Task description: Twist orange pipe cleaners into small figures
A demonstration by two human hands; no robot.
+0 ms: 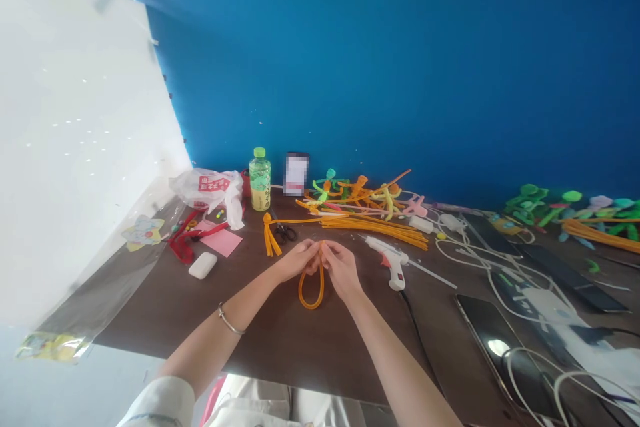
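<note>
Orange pipe cleaner (311, 307), pinched in the fingertips of left hand (299, 261) and right hand (342, 269), loops lengthwise below them.

Orange loop (311, 307), near middle: fuzzy-looking, matt. 
Orange stems (380, 228), far: I see the same matt nap. 
Surface (280, 353): smooth, wood-like, with a faint sheen. 
Bottle (259, 180), far left: smooth plastic, partly see-through. 
Bag (213, 190), far left: thin, crinkled, translucent plastic. 
Pink sheet (225, 241), left: flat, matt paper. 
White case (203, 265), left: smooth; I take it for plastic. 
Glue gun (391, 255), right: smooth plastic body. 
Phone (495, 323), near right: glossy, glass-like, reflecting light. 
Bracelet (229, 326), near left: polished metal.
</note>
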